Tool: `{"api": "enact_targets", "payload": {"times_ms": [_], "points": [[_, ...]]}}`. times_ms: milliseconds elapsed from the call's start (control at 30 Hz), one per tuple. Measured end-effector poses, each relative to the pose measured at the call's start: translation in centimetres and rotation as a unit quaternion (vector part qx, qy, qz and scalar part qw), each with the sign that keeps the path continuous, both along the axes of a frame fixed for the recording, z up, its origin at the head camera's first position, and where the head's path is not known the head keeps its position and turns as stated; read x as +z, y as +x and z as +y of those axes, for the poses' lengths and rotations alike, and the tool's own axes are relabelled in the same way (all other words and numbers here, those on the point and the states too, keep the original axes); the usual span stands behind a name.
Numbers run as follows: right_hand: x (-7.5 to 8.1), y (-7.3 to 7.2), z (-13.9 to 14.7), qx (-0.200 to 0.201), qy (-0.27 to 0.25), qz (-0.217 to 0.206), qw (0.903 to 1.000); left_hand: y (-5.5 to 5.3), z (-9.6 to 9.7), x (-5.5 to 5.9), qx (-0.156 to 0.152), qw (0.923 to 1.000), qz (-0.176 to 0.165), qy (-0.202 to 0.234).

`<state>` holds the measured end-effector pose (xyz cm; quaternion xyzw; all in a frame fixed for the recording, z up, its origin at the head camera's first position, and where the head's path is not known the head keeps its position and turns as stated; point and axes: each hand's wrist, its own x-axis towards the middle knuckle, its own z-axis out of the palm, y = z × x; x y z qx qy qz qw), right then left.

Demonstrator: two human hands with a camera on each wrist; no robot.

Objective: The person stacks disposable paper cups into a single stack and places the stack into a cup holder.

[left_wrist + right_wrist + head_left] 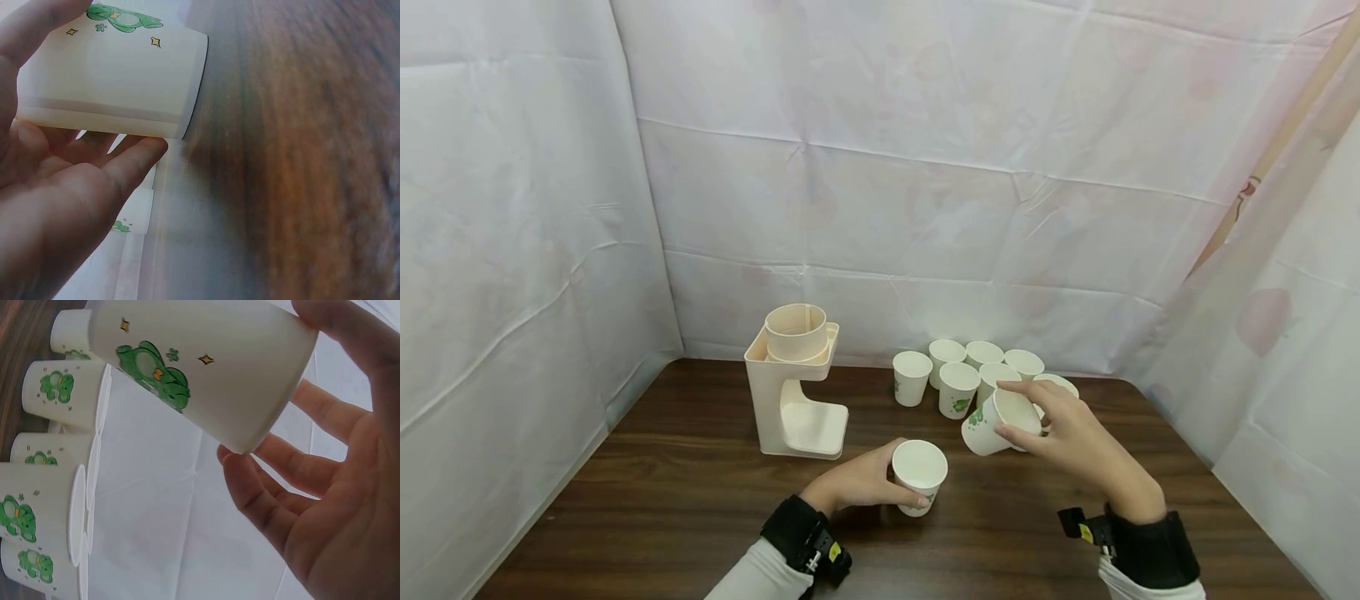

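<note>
My left hand grips a white paper cup at the front middle of the table, thumb on the near side. The left wrist view shows its green cartoon print and its base close over the wood. To the right, my right hand holds another paper cup between thumb and fingers. This cup is tilted, with its base toward the lower left and its pale round end toward my palm. Its green print shows in the right wrist view, with my thumb and fingertips at its edge.
Several matching paper cups stand upright in a cluster at the back right, partly behind my right hand. A cream-coloured stand holding a round cup-shaped part is at the back left. White cloth hangs behind the dark wooden table.
</note>
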<state>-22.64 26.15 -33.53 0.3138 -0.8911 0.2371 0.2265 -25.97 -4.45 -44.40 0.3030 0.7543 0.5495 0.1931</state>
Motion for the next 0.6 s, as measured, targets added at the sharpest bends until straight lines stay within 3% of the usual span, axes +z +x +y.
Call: {"api": "enact_targets", "payload": {"times_ms": [367, 600], "points": [[0.0, 0.4, -1.8, 0.036, -0.002, 0.058, 0.9977, -0.1, 0.0, -0.2, -0.009, 0.9999, 0.003, 0.005], [0.0, 0.8, -2.8, 0.055, 0.005, 0.066, 0.9963, -0.2, 0.0, -0.4, -0.019, 0.9997, 0.004, 0.015]]}}
